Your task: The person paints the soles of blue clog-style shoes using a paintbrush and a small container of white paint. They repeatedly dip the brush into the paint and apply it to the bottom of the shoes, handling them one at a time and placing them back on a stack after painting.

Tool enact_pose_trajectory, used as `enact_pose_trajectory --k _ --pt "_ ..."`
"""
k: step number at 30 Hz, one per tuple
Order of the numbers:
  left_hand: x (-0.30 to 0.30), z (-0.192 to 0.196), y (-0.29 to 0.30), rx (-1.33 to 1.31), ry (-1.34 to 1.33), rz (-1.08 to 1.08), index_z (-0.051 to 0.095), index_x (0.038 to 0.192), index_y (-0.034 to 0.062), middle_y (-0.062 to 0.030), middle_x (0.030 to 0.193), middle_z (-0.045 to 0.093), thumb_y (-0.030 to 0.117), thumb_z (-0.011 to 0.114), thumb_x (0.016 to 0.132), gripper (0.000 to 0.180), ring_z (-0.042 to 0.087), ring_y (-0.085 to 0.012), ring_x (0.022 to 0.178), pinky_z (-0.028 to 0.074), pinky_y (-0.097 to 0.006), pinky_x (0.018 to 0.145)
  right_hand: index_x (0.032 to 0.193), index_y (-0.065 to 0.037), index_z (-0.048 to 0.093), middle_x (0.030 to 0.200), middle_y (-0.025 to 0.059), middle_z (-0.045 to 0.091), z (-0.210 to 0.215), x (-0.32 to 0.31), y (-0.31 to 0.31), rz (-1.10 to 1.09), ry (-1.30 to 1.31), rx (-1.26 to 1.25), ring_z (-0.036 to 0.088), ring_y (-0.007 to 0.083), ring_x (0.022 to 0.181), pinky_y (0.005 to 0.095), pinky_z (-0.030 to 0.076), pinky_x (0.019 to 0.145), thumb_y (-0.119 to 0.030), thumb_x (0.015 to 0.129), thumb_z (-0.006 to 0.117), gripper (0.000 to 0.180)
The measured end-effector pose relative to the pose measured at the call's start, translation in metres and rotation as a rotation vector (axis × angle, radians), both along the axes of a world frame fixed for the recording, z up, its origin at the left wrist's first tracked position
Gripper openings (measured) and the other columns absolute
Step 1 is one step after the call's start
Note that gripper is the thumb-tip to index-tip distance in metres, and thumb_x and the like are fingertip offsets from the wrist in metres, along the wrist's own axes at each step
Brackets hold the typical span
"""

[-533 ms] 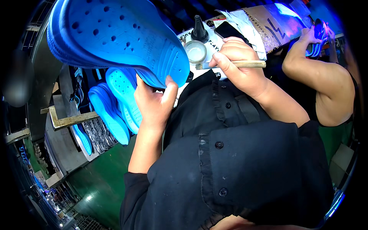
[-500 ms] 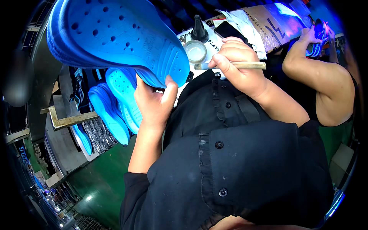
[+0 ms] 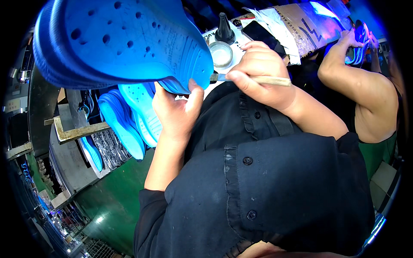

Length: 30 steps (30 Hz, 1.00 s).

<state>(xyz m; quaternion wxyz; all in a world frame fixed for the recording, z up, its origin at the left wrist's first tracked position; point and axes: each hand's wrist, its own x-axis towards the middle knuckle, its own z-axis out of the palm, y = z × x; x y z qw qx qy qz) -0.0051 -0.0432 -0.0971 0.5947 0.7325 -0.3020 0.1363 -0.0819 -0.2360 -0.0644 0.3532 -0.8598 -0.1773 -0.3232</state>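
Observation:
Large in the upper left, a blue shoe sole (image 3: 142,47) with small holes and curved ridges is tilted up. My left hand (image 3: 177,107) pinches its near end, thumb on the ridged face and fingers behind. My right hand (image 3: 262,77) is closed round the pale handle of a flat brush (image 3: 271,80). The bristles are at the sole's right edge; whether they touch it I cannot tell. Just beyond the brush stands a small round jar (image 3: 221,54) of clear or whitish liquid, beside a black cone-shaped bottle (image 3: 224,30).
More blue soles (image 3: 122,124) lie at the left, next to a metal-edged frame (image 3: 81,130). Beyond my right hand are a dark phone (image 3: 259,34), crumpled paper (image 3: 277,36) and cardboard (image 3: 301,30). A co-worker's arm (image 3: 359,81) holds a shoe (image 3: 358,45) at the right.
The brush has moved left and slightly down from beside the jar to the sole's edge. The sole's far part has shifted left and nearer, still in my left hand.

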Motion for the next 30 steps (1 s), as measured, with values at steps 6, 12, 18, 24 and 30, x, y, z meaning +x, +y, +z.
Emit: enact_pose_trajectory --k 6,12,18,24,30 --pt "0.003 -0.004 0.001 -0.018 -0.099 0.025 0.049 0.101 -0.0051 -0.0100 0.072 0.061 -0.002 0.067 0.067 0.039 0.061 -0.0154 0.061 0.047 -0.025 0.059 0.065 -0.005 0.065 0.062 0.0069 0.062 -0.002 -0.006 -0.001 -0.006 0.063 0.092 0.058 0.0239 0.059 0.0344 0.045 0.072 -0.018 0.079 0.066 0.019" --pt "0.004 -0.005 -0.001 0.003 -0.139 0.022 0.049 0.100 -0.0049 -0.0115 0.074 0.062 -0.002 0.067 0.066 0.039 0.062 -0.0182 0.062 0.048 -0.026 0.060 0.066 -0.004 0.065 0.061 0.0082 0.061 -0.003 -0.002 0.002 -0.020 0.043 0.076 0.057 0.0242 0.057 0.0339 0.044 0.069 -0.018 0.081 0.065 0.020" --pt "0.006 -0.006 0.000 -0.001 -0.137 0.031 0.050 0.100 -0.0047 -0.0128 0.074 0.062 -0.001 0.068 0.065 0.039 0.062 -0.0201 0.061 0.049 -0.028 0.059 0.065 -0.003 0.064 0.062 0.0082 0.061 -0.008 -0.004 -0.004 -0.011 0.022 0.123 0.056 0.0243 0.058 0.0349 0.043 0.069 -0.016 0.084 0.061 0.023" --pt "0.003 0.001 -0.001 0.036 -0.103 0.007 0.053 0.093 -0.0050 -0.0121 0.073 0.062 -0.001 0.068 0.065 0.032 0.061 -0.0189 0.061 0.048 -0.028 0.058 0.066 -0.003 0.063 0.062 0.0082 0.060 -0.002 -0.004 -0.001 -0.050 0.021 0.007 0.054 0.0245 0.057 0.0335 0.041 0.064 -0.014 0.082 0.061 0.020" --pt "0.007 0.011 0.006 0.125 -0.120 0.013 0.046 0.103 -0.0031 -0.0100 0.086 0.060 -0.004 0.065 0.073 0.036 0.059 -0.0140 0.072 0.047 -0.025 0.068 0.066 -0.001 0.063 0.062 0.0089 0.059 0.002 -0.017 -0.018 -0.092 0.020 0.224 0.053 0.0231 0.057 0.0325 0.041 0.060 -0.011 0.084 0.058 0.021"
